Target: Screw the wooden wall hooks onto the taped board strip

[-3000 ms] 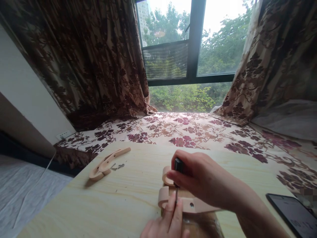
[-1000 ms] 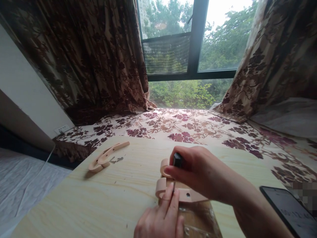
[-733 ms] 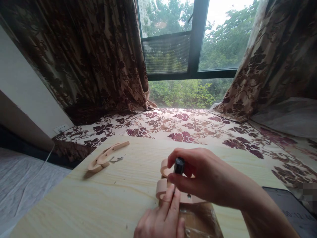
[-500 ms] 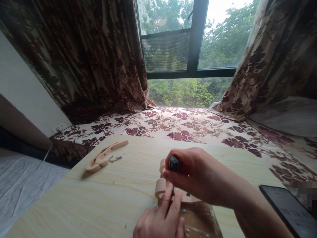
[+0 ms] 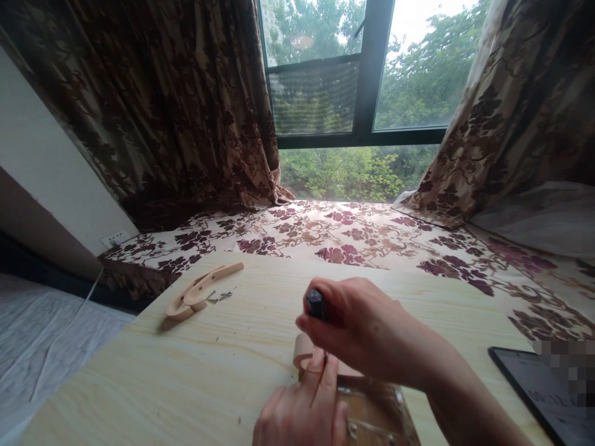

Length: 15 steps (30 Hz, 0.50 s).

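My right hand (image 5: 362, 322) is closed around the dark handle of a screwdriver (image 5: 315, 302), which stands nearly upright. Its thin shaft runs down between the fingertips of my left hand (image 5: 302, 409); the tip is hidden there. Those left fingers press together on a pale curved wooden piece (image 5: 303, 348), mostly covered by my hands. Beneath it lies a brown wooden block (image 5: 374, 412) with a shiny clear wrapping. Whether a screw sits under the tip, I cannot tell.
Pale curved wooden pieces with holes (image 5: 204, 291) lie at the left of the light wooden table (image 5: 139, 378), beside several small screws (image 5: 222, 296). A phone (image 5: 534, 387) rests at the right. A flowered cloth (image 5: 344, 232) spreads beyond the table toward the window.
My right hand and the screwdriver's handle have shifted slightly left, and the handle tilts differently. The far curl of the wooden piece, visible before, is now hidden. My left hand stays nearly in place.
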Motion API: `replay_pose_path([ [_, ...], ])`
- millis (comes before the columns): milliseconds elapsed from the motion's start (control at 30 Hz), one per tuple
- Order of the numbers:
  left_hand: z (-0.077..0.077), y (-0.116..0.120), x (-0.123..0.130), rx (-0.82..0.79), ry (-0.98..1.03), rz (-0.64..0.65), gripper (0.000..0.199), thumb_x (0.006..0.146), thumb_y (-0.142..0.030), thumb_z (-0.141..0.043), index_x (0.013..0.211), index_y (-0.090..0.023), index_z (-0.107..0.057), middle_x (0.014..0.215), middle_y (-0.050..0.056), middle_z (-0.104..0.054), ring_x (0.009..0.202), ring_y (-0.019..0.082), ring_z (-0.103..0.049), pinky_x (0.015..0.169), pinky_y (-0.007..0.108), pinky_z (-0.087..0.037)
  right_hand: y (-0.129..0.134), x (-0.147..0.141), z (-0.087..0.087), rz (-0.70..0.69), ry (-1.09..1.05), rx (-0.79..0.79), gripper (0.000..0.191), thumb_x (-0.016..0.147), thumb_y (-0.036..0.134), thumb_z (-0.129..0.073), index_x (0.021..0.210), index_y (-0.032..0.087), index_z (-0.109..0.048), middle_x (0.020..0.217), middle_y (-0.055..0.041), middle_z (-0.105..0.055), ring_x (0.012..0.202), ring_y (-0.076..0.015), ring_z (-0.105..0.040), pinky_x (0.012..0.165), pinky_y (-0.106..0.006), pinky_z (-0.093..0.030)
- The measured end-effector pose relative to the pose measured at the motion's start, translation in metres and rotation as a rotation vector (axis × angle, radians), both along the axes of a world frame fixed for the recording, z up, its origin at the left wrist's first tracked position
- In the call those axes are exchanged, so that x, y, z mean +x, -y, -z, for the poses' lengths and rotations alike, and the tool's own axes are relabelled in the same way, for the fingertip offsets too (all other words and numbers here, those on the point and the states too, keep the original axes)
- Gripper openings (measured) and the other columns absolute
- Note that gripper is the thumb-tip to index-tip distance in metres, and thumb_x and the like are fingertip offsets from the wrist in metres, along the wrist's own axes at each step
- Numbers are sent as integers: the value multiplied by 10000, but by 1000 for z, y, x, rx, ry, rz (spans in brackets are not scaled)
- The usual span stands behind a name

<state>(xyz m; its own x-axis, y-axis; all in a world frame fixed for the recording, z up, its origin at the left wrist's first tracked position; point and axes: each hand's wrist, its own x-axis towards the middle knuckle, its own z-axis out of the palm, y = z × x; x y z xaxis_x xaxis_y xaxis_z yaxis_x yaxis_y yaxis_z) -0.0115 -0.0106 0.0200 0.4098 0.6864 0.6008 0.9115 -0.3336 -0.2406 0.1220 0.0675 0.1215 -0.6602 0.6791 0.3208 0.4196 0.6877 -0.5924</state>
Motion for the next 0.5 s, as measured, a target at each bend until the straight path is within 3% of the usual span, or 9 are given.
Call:
replay_pose_path([
  [100,-1,0,1,9,-2,-9,438,888,-187,-215,1037,-144,-625,948,31,-710,482,79,-598,413,214,-462,-2,3,1,0,10,-29,188,825,253,-543,679,199,-438,558,69,-434,511,-71,-364,480,-225,-271],
  [233,-2,1,2,51,-20,-13,446,893,-193,-215,994,-147,-647,981,39,-702,514,86,-618,429,214,-468,-2,17,-4,-21,54,-78,60,800,260,-580,843,222,-562,667,58,-554,574,-79,-444,509,-211,-309],
  [333,-2,1,2,35,-29,-25,467,893,-199,-204,979,-162,-661,1033,38,-684,505,80,-610,433,207,-461,-1,25,-20,-94,199,-65,95,730,177,-598,807,231,-591,666,69,-577,571,-69,-459,520,-189,-327],
  [500,-2,-1,1,59,-34,-32,474,884,-185,-206,969,-162,-672,1035,39,-679,463,79,-590,431,208,-465,-2,20,-54,-232,543,96,80,733,159,-550,712,202,-615,627,33,-600,544,-83,-437,520,-217,-314],
])
